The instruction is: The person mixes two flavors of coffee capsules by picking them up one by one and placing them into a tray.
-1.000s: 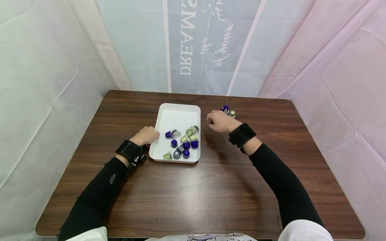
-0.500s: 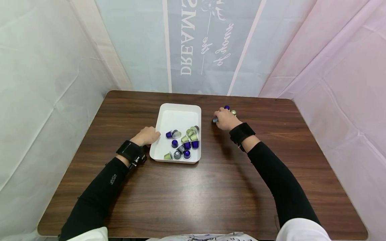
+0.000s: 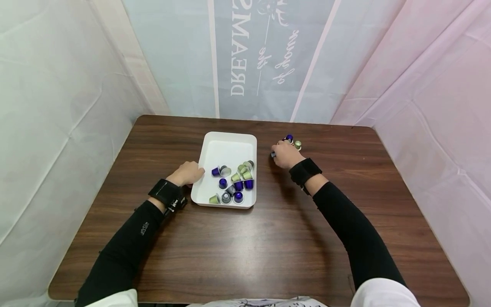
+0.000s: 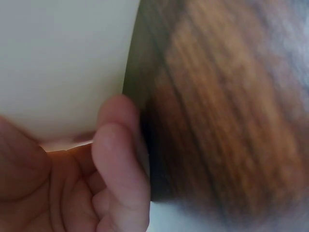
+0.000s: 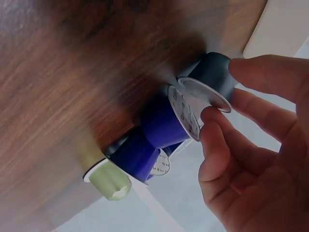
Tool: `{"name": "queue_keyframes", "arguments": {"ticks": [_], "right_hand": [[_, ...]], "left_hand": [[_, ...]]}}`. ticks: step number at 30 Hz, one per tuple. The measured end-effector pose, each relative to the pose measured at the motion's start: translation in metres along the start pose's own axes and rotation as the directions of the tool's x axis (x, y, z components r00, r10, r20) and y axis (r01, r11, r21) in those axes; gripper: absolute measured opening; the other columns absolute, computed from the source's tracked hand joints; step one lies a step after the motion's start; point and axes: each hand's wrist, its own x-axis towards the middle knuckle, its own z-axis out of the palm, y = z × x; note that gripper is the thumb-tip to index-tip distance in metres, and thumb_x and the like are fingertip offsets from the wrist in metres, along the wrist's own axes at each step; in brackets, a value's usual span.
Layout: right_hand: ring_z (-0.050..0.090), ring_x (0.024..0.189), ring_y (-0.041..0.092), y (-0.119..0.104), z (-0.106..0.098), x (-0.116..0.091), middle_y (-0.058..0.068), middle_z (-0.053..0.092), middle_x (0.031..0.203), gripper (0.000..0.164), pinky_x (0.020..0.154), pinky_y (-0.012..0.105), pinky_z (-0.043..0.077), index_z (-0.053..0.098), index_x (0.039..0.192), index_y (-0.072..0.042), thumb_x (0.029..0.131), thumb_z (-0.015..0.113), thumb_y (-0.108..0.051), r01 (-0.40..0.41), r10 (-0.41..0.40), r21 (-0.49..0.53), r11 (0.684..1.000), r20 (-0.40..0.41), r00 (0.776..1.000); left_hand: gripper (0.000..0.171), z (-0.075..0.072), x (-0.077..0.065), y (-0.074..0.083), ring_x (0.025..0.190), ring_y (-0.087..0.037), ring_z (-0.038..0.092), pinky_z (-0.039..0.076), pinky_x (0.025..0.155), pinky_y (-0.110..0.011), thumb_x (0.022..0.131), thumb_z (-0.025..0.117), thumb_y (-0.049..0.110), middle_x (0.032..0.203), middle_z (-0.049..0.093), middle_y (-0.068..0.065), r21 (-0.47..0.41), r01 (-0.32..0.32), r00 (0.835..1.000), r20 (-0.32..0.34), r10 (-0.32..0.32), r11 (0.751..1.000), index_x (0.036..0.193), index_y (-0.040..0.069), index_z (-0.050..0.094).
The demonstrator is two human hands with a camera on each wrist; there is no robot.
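Note:
My right hand (image 3: 287, 154) pinches a dark grey coffee capsule (image 5: 217, 75) between thumb and fingers, low over the table right of the tray. Right beside it in the right wrist view lie blue capsules (image 5: 164, 121) with printed silvery lids, and a green capsule (image 5: 110, 180) at the end of the group. A white tray (image 3: 226, 147) holds several blue, green and grey capsules in its front half. My left hand (image 3: 186, 174) grips the tray's left side, its fingers (image 4: 118, 154) curled at the wall; the thumb's contact is hidden.
Everything stands on a brown wood-grain table (image 3: 245, 247). Pale curtains (image 3: 50, 128) hang along the left, right and far sides, with lettering on the far one. The tray's raised rim faces my right hand.
My right hand has moved slightly right toward the loose capsules, and the grey capsule has come into view at its fingers. My left hand has stayed at the tray.

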Motion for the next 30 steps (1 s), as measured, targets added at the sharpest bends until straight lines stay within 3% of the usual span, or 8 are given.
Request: {"name": "queue_keyframes", "arguments": {"ticks": [6, 17, 25, 30], "right_hand": [[0.055, 0.09, 0.028, -0.003, 0.006, 0.0, 0.017, 0.062, 0.096, 0.026, 0.081, 0.041, 0.045, 0.062, 0.109, 0.003, 0.087, 0.06, -0.008, 0.044, -0.044, 0.023, 0.999, 0.012, 0.999], [0.057, 0.095, 0.028, -0.012, 0.014, 0.0, 0.016, 0.058, 0.103, 0.03, 0.082, 0.041, 0.047, 0.06, 0.112, 0.0, 0.089, 0.064, -0.019, 0.051, -0.057, 0.079, 0.996, 0.075, 0.996], [0.055, 0.084, 0.023, -0.018, 0.005, -0.002, 0.012, 0.056, 0.095, 0.018, 0.074, 0.037, 0.048, 0.062, 0.104, -0.004, 0.089, 0.062, -0.014, 0.092, -0.095, 0.088, 0.992, 0.034, 0.995], [0.052, 0.078, 0.022, -0.026, -0.007, -0.007, 0.012, 0.056, 0.094, 0.02, 0.069, 0.035, 0.046, 0.064, 0.106, -0.002, 0.09, 0.057, -0.01, 0.135, -0.133, 0.104, 0.985, -0.018, 0.991]], "left_hand": [[0.037, -0.001, -0.001, 0.001, 0.052, -0.021, 0.055, 0.044, 0.047, -0.028, 0.094, 0.036, 0.025, 0.072, 0.058, -0.014, 0.002, 0.002, 1.0, 0.003, -0.002, 1.0, 0.089, -0.003, 0.06], [0.037, 0.0, 0.0, 0.001, 0.051, -0.02, 0.055, 0.044, 0.046, -0.028, 0.093, 0.035, 0.026, 0.069, 0.058, -0.012, 0.013, -0.011, 1.0, 0.006, 0.011, 1.0, 0.085, -0.001, 0.06], [0.037, 0.0, 0.0, 0.001, 0.052, -0.02, 0.058, 0.046, 0.046, -0.028, 0.093, 0.036, 0.025, 0.072, 0.06, -0.013, 0.006, -0.009, 1.0, 0.003, 0.009, 1.0, 0.089, -0.002, 0.061], [0.037, 0.0, 0.0, 0.001, 0.053, -0.02, 0.058, 0.046, 0.047, -0.028, 0.094, 0.036, 0.025, 0.074, 0.06, -0.014, 0.005, -0.004, 1.0, 0.005, 0.004, 1.0, 0.091, -0.003, 0.061]]}}
